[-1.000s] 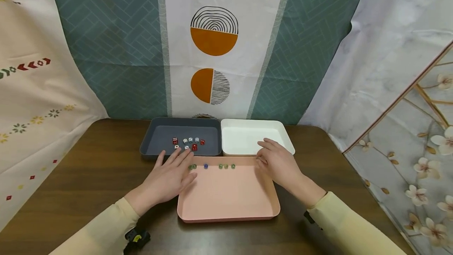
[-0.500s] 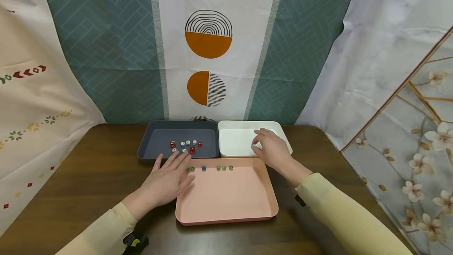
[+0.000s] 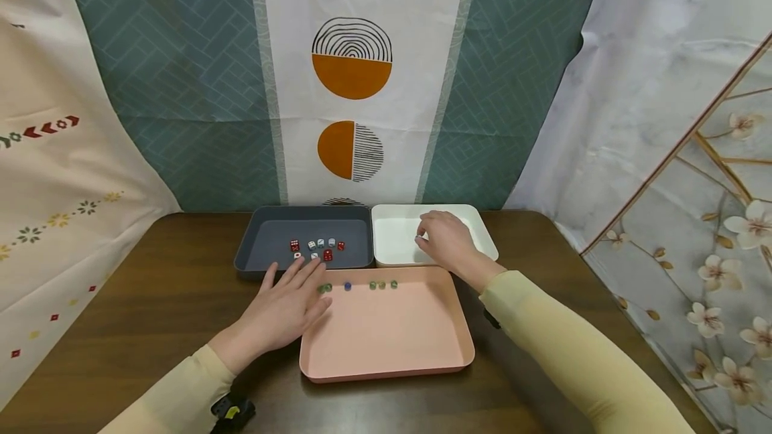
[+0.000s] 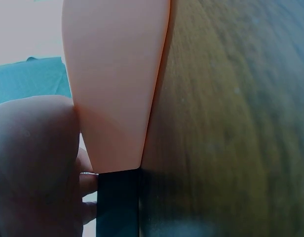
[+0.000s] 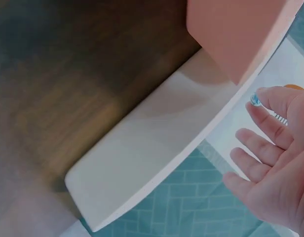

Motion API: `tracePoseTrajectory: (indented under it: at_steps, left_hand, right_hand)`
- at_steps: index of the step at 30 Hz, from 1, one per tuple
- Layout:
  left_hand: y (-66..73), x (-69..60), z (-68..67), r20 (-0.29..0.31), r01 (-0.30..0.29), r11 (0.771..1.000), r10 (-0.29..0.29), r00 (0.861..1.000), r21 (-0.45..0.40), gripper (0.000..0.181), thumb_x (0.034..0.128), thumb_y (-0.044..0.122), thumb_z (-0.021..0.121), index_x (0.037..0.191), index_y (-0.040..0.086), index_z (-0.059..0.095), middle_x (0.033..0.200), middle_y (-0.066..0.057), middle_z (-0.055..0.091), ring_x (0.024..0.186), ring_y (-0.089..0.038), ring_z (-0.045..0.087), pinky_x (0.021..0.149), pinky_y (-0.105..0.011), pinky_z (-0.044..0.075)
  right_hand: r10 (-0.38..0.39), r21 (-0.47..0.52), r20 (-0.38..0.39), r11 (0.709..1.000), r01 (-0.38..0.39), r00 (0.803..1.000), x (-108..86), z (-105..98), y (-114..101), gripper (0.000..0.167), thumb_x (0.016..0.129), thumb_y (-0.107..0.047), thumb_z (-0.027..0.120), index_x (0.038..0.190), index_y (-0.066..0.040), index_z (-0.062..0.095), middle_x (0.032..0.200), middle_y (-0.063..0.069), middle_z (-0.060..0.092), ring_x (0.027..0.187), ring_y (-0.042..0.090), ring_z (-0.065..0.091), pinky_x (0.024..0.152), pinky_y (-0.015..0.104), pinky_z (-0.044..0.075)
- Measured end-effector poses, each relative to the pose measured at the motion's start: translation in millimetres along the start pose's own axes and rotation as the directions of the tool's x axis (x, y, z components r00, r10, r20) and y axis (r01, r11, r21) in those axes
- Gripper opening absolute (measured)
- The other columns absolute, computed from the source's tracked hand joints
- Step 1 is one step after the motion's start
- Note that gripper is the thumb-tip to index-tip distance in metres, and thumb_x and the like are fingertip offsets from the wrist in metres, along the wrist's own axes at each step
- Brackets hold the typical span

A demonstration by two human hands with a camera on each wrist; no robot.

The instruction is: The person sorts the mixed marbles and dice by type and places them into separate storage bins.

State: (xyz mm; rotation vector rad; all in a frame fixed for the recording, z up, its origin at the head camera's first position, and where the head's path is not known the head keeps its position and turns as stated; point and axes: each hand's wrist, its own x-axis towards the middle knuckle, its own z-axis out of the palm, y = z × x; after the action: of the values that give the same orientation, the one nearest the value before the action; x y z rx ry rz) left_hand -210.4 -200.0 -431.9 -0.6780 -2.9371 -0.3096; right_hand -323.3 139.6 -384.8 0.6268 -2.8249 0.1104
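From my distant seat, I see the right hand [image 3: 447, 240] above the white tray [image 3: 395, 233]; in the right wrist view, its thumb and index finger pinch one small bluish glass marble [image 5: 255, 99] at their tips. Its other three fingers take no part in this hold. The left hand [image 3: 280, 310], its fingers spread, is over the left edge of the pink tray [image 3: 386, 333], near the dark tray [image 3: 277, 226] with red and white dice [image 3: 328, 255]. It grips nothing that I can see; whether it presses the pink tray, I cannot tell. The hands are well apart. Several green marbles [image 3: 394, 284] and one blue marble [image 3: 347, 286] lie along the far side of the pink tray.

In my judgement, so smooth a ball can easily slip or roll. I would pinch it gently but surely, and if letting it go, do this low, parting the fingertips slowly.
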Motion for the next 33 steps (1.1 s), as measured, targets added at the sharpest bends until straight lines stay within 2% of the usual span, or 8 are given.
tracePoseTrajectory:
  at_steps: [6, 10, 15, 20, 26, 33]
  left_hand:
    - [-0.1, -2.0, -1.7, 0.007, 0.013, 1.0, -0.013, 1.0, -0.011, 0.069, 0.1152, 0.047, 0.055, 0.168, 0.005, 0.045, 0.175, -0.017, 0.039, 0.163, -0.046, 0.03, 0.125, -0.08, 0.014]
    - [-0.5, -0.2, -0.2, 0.008, 0.007, 1.0, -0.007, 1.0, -0.008, 0.069, 0.1158, 0.048, 0.054, 0.169, 0.006, 0.044, 0.176, -0.016, 0.039, 0.163, -0.045, 0.029, 0.125, -0.08, 0.014]
    - [-0.4, 2.0, 1.7, 0.007, 0.005, 1.0, -0.005, 1.0, 0.004, 0.07, 0.1158, 0.049, 0.053, 0.169, 0.006, 0.043, 0.176, -0.016, 0.038, 0.164, -0.044, 0.029, 0.126, -0.079, 0.013]
    - [-0.2, 1.9, 1.4, 0.01, 0.006, 1.0, -0.006, 1.0, -0.003, 0.069, 0.1157, 0.047, 0.055, 0.169, 0.005, 0.043, 0.176, -0.016, 0.038, 0.164, -0.043, 0.028, 0.126, -0.078, 0.012]
    - [-0.4, 1.4, 2.3, 0.016, 0.012, 1.0, -0.012, 1.0, -0.008, 0.069, 0.1151, 0.046, 0.056, 0.169, 0.005, 0.043, 0.176, -0.016, 0.038, 0.165, -0.043, 0.028, 0.126, -0.078, 0.011]
    - [-2.5, 1.9, 4.7, 0.002, 0.009, 1.0, -0.009, 1.0, 0.013, 0.07, 0.1145, 0.047, 0.057, 0.169, 0.006, 0.043, 0.176, -0.015, 0.038, 0.165, -0.042, 0.028, 0.126, -0.077, 0.013]
  right_hand:
    - [-0.02, 0.001, 0.054, 1.0, 0.02, 0.998, 17.5, -1, -5, 0.014, 0.106, -0.02, 0.075, 0.11, -0.009, 0.084, 0.148, 0.014, 0.069, 0.141, 0.035, 0.062, 0.116, 0.048, 0.05]
    - [-0.023, 0.028, 0.087, 0.999, 0.02, 0.996, 26.3, 1, -3, 0.012, 0.106, -0.018, 0.075, 0.109, -0.01, 0.083, 0.139, 0.012, 0.074, 0.136, 0.034, 0.065, 0.109, 0.048, 0.055]
    - [-0.023, 0.048, 0.155, 0.999, 0.015, 0.988, 37.4, 9, 1, 0.012, 0.106, -0.017, 0.075, 0.111, -0.009, 0.082, 0.127, 0.01, 0.077, 0.125, 0.032, 0.069, 0.099, 0.048, 0.059]
    - [-0.021, 0.024, 0.236, 1.0, 0.016, 0.972, 47.2, 17, 2, 0.012, 0.106, -0.013, 0.073, 0.112, -0.008, 0.083, 0.118, 0.009, 0.079, 0.108, 0.028, 0.072, 0.092, 0.045, 0.06]
    - [-0.013, -0.001, 0.279, 1.0, 0.014, 0.96, 59.4, 25, 1, 0.012, 0.106, -0.011, 0.07, 0.109, -0.01, 0.081, 0.113, 0.007, 0.078, 0.1, 0.025, 0.069, 0.09, 0.045, 0.059]
    - [0.004, -0.026, 0.29, 1.0, 0.003, 0.957, 72.4, 32, 4, 0.013, 0.107, -0.012, 0.069, 0.113, -0.011, 0.081, 0.114, 0.006, 0.078, 0.102, 0.026, 0.07, 0.094, 0.046, 0.059]
